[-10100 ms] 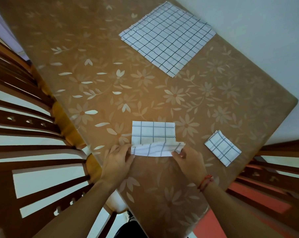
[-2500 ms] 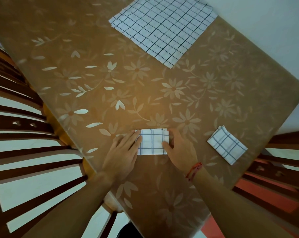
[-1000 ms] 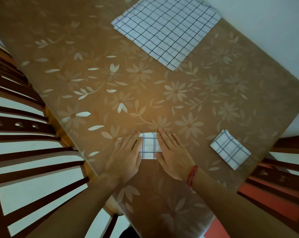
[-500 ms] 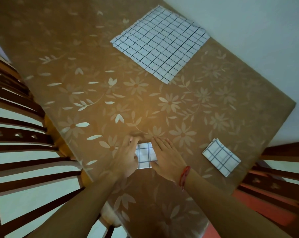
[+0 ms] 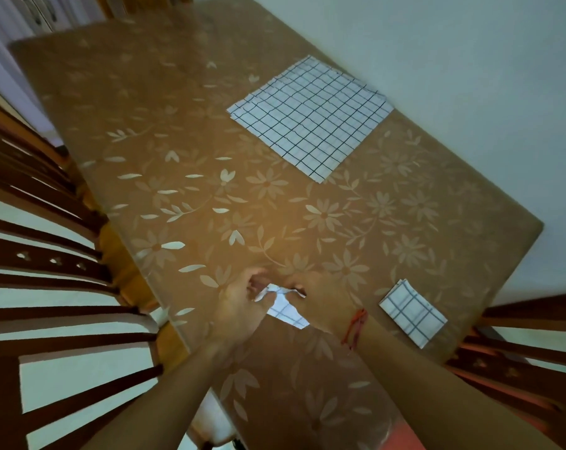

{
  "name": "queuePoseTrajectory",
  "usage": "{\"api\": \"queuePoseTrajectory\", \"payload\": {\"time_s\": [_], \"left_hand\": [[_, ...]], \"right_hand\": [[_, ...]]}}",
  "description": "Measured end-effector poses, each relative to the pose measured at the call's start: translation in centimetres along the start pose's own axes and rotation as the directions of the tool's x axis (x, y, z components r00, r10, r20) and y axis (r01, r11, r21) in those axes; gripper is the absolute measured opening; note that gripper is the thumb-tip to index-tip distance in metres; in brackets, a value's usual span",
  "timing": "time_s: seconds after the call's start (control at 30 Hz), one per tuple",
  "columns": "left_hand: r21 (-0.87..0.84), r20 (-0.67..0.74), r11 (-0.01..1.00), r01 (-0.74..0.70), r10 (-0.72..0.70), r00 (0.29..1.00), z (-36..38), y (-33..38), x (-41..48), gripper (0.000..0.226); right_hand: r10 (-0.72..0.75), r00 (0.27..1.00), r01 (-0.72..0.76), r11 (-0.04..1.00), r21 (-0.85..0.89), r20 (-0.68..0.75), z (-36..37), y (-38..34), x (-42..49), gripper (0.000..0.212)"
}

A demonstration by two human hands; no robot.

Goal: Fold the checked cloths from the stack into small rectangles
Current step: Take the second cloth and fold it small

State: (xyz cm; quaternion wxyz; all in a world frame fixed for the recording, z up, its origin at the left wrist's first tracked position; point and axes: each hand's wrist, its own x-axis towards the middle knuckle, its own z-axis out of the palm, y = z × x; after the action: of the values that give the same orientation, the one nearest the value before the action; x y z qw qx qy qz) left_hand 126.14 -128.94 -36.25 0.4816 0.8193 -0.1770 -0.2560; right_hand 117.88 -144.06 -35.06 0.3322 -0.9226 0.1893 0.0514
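Near table edge, left hand and right hand pinch folded cloth, long axis diagonal.

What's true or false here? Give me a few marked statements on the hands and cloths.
1. The left hand and right hand both grip the small cloth. True.
2. The unfolded stack lies far across the table. True.
3. The finished folded cloth sits on the unfolded stack. False: it lies apart from it, to the right of the hands.
4. The small cloth lies untouched. False: both hands hold it.
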Motion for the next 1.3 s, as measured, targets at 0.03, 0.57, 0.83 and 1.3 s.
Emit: {"api": "queuePoseTrajectory", "payload": {"time_s": [0.03, 0.57, 0.83, 1.3], "left_hand": [[-0.032, -0.005, 0.999, 0.027, -0.027, 1.0, -0.3, 0.0, -0.2, 0.041], [-0.689, 0.064, 0.639, 0.341, -0.415, 0.907, -2.8, -1.3, -5.1, 0.018], [-0.436, -0.032, 0.843, 0.313, -0.363, 0.931, -5.1, -2.4, -5.4, 0.016], [-0.662, -0.078, 0.629, 0.408, -0.599, 0.797, -5.4, -4.0, -3.7, 0.01]], "right_hand": [[0.042, 0.999, -0.042, 0.998, 0.052, 0.0, -0.4, -0.2, -0.2, 0.016], [0.383, 0.891, -0.418, 0.475, 0.774, 0.246, 0.1, -4.1, -2.8, 0.039], [0.415, 0.899, -0.406, 0.672, 0.619, 0.139, 0.7, -4.8, -1.8, 0.01], [0.501, 0.825, -0.553, 0.621, 0.555, 0.261, 2.7, -3.2, 2.7, 0.02]]}}
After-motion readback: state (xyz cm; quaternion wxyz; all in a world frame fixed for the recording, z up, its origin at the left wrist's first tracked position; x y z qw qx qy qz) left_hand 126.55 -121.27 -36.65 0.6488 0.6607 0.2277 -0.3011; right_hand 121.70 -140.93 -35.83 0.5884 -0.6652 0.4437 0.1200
